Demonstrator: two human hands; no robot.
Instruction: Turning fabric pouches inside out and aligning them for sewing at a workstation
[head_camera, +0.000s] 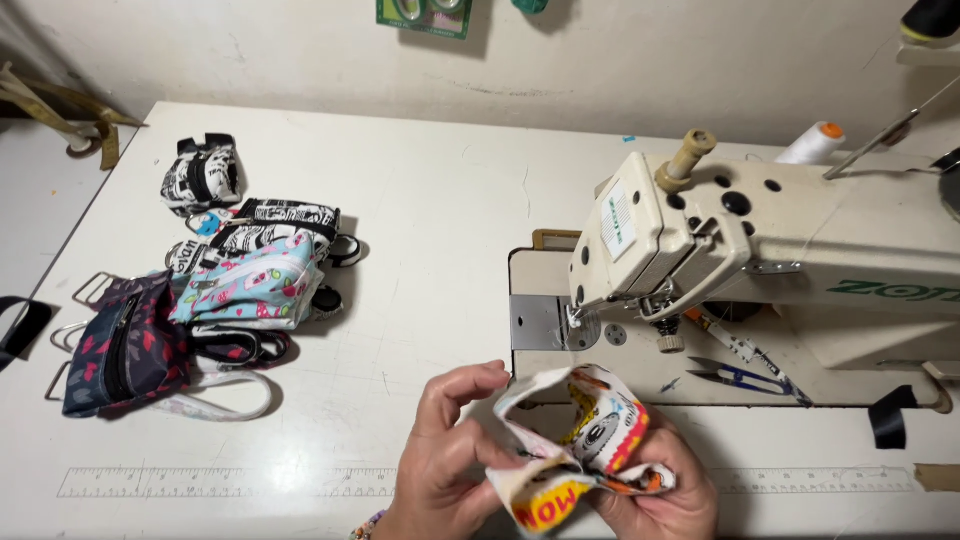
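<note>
A white tabletop (420, 200) is backed by a pale wall (650, 60); a sewing machine (760, 250) occupies its right side, finished pouches (215, 290) its left edge. At the near edge, printed fabric (580, 440) is pinched by the left hand (440, 460) and right hand (660, 490), fingers curled.

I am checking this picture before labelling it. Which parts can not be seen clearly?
- Head view: right hand mostly hidden behind the printed fabric piece.
- Both wrists cut off by the bottom edge; left hand shows fully.
- Sewing machine cut off at the right edge.
- Needle too small to discern.
</note>
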